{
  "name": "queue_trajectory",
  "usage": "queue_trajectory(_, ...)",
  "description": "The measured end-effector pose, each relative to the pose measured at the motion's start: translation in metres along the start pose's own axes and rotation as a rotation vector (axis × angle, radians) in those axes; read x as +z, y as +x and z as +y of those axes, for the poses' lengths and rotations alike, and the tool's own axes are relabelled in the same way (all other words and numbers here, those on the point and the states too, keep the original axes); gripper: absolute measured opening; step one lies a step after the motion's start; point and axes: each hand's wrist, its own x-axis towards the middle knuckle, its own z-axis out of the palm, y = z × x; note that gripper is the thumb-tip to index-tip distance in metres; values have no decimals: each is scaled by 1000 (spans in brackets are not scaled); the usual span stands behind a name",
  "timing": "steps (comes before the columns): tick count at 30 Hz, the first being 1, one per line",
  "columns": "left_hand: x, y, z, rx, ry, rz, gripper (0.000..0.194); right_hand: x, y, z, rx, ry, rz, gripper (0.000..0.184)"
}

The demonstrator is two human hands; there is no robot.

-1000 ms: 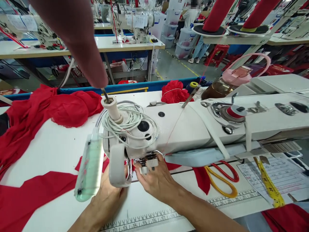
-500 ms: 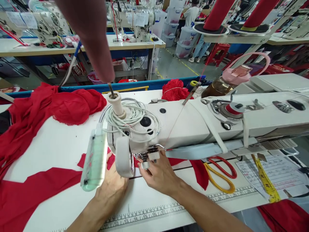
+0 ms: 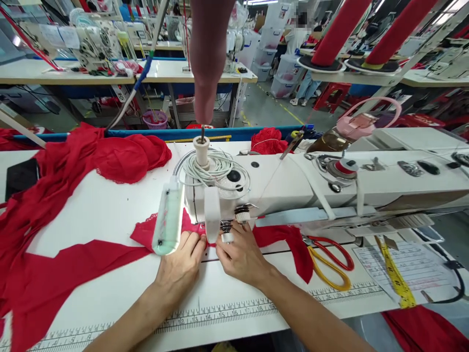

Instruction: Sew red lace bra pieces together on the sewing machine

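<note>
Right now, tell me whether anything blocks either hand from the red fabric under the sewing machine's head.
Nothing visible blocks the left hand: its fingers rest on the red fabric. A white knob hides part of the right hand, so contact there is unclear.

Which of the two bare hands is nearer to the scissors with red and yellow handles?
The right hand, which lies between the scissors and the left hand. The left, with fingertips on red fabric, is farther away.

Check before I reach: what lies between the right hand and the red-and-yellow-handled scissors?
The head view shows a red fabric strip on the white tabletop.
</note>
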Motion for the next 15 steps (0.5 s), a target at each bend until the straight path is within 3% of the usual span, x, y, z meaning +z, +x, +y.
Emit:
queue_trajectory(9,0,0,-1,-16,-36,6,38,2,0,-2,-7,-41,-24,26)
queue_trajectory(15,-5,-3,-2,-54,70,33,38,2,1,-4,2,-54,-45,26)
